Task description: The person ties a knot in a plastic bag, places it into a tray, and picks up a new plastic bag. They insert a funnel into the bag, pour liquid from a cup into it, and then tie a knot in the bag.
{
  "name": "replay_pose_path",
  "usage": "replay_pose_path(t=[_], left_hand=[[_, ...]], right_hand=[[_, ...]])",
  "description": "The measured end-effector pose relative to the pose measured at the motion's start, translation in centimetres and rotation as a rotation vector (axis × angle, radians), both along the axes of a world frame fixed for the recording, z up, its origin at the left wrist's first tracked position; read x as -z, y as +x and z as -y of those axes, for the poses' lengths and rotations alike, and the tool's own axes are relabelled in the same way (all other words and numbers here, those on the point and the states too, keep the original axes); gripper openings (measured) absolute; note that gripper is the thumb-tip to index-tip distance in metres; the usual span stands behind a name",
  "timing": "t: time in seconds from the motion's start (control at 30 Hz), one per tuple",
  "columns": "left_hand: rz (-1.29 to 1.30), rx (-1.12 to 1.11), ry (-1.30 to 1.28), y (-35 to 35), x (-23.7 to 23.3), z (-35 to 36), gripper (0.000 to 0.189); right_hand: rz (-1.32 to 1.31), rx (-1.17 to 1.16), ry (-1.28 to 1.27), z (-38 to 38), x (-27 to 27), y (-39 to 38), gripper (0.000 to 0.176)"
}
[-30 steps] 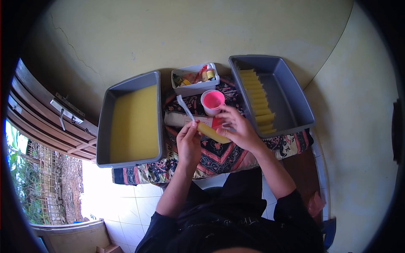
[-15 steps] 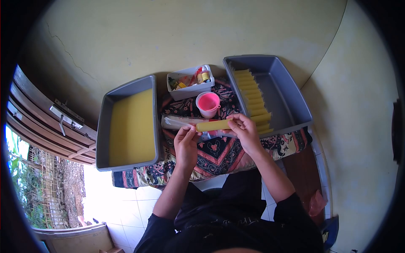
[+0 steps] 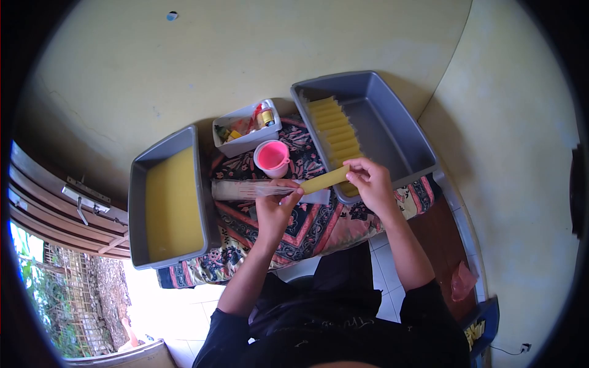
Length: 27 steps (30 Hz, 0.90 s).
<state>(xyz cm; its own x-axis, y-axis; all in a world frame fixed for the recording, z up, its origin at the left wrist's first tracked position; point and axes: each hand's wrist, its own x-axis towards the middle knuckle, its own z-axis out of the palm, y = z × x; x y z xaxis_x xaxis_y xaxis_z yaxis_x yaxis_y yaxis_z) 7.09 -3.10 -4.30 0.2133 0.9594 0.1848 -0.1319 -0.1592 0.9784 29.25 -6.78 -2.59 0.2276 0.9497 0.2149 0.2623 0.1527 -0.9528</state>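
Note:
A slim clear plastic pouch filled with yellow liquid (image 3: 325,179) is stretched between my two hands, its right end a little higher. My left hand (image 3: 274,211) pinches its left end. The fingers of my right hand (image 3: 373,184) are closed on its other end, by the near edge of the right grey basin (image 3: 383,132). Inside that basin lies a row of several similar yellow pouches (image 3: 334,132). Behind my left hand, a stack of flat clear plastic sleeves (image 3: 236,189) rests on the patterned cloth (image 3: 313,221).
A second grey basin (image 3: 137,221) at the left holds yellow liquid (image 3: 175,208). Between the basins stand a pink funnel (image 3: 273,155) in a whitish cup (image 3: 272,173) and a white box (image 3: 242,146) with small bottles. A wall rises behind; a slatted shutter (image 3: 55,211) is at the left.
The view has shifted, so the basins and cup appear farther left. The yellow pouch now tilts up to the right, and both hands keep their grip on it.

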Motion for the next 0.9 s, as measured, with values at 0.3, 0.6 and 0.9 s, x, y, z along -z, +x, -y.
replay_pose_path(t=[0.3,0.6,0.9], left_hand=[[-0.589,-0.043,0.509,7.5,-2.4,-1.5,0.013],[-1.098,0.155,0.725,10.7,-1.3,-4.8,0.007],[-1.398,0.398,0.726,11.8,-2.0,-6.1,0.015]], right_hand=[[0.368,0.175,-0.125,0.2,-0.9,7.2,0.017],[0.615,-0.022,-0.310,-2.4,-1.0,9.3,0.014],[0.792,-0.153,-0.453,-5.4,1.4,9.1,0.015]])
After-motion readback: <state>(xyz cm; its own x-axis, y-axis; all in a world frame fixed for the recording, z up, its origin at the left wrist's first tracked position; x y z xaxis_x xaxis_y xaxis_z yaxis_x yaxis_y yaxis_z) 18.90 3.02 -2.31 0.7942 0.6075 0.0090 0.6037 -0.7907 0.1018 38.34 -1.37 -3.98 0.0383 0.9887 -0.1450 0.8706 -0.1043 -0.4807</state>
